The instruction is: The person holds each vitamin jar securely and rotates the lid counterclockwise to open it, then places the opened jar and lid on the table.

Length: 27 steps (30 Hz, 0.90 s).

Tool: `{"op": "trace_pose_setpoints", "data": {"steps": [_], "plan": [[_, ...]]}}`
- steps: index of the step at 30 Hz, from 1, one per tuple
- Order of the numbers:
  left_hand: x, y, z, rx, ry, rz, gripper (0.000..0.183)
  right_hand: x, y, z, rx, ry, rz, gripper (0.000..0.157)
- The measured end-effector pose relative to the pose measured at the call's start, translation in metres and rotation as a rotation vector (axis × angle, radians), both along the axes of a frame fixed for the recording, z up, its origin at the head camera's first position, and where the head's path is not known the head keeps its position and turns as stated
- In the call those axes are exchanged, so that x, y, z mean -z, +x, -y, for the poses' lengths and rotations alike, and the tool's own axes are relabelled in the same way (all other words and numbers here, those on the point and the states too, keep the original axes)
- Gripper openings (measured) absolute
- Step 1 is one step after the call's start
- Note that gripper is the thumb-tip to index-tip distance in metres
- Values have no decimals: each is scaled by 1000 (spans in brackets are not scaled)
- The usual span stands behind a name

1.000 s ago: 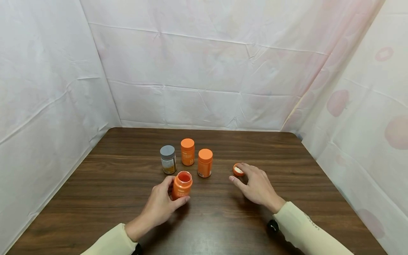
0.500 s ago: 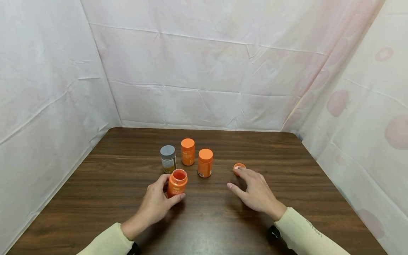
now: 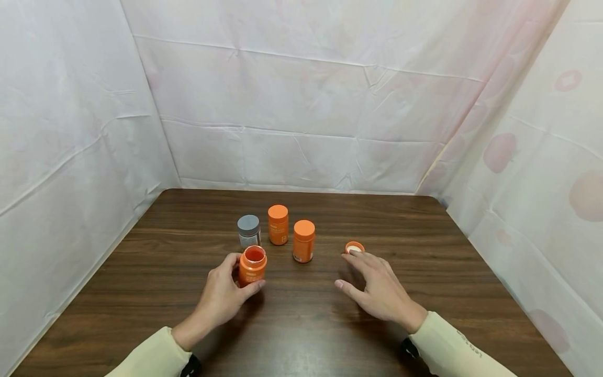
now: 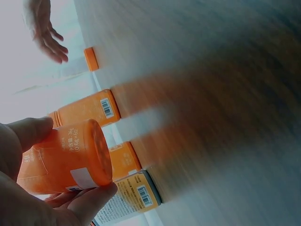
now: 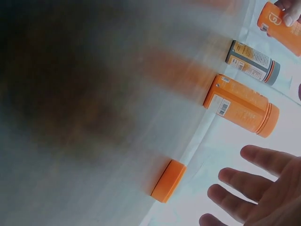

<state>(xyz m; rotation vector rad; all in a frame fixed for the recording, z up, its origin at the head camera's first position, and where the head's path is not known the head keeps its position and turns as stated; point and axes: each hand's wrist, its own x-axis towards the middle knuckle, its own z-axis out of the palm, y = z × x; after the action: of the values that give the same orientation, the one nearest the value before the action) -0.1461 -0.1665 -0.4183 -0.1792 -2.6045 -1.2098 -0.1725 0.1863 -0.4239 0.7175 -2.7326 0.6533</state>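
Observation:
My left hand [image 3: 218, 293] grips an uncapped orange bottle [image 3: 252, 269] round its side, thumb across the front, its round mouth facing up. In the left wrist view the base of this bottle shows raised off the table. My right hand [image 3: 383, 290] hovers with spread, relaxed fingers and holds nothing. Just beyond its fingertips an orange cap [image 3: 354, 246] lies on the table, white inner side up. In the right wrist view a gap shows between the cap [image 5: 168, 181] and the fingers.
Behind the held bottle stands a bottle with a grey lid [image 3: 248, 228], partly hidden by it. Two capped orange bottles stand nearby, one farther back [image 3: 278, 228] and one nearer the middle [image 3: 303, 243]. White cloth walls [image 3: 301, 104] surround the dark wooden table [image 3: 306, 335].
My left hand has carried the uncapped bottle leftward and slightly away, now overlapping the grey-lidded one. My right hand has drawn back a little from the cap, uncovering more of it.

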Motion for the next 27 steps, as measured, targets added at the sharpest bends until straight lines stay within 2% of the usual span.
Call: {"op": "trace_pose_setpoints", "data": {"steps": [10,18,27], "plan": [[-1,-3,9,-25,18,-14,60,-2,8,4,-65,54,-26,76],[-3,-6,16,-38,26,5,59,-2,12,6,-88,110,-40,80],[-4,-11,24,-75,21,14,58,-2,17,8,-105,119,-33,82]]}}
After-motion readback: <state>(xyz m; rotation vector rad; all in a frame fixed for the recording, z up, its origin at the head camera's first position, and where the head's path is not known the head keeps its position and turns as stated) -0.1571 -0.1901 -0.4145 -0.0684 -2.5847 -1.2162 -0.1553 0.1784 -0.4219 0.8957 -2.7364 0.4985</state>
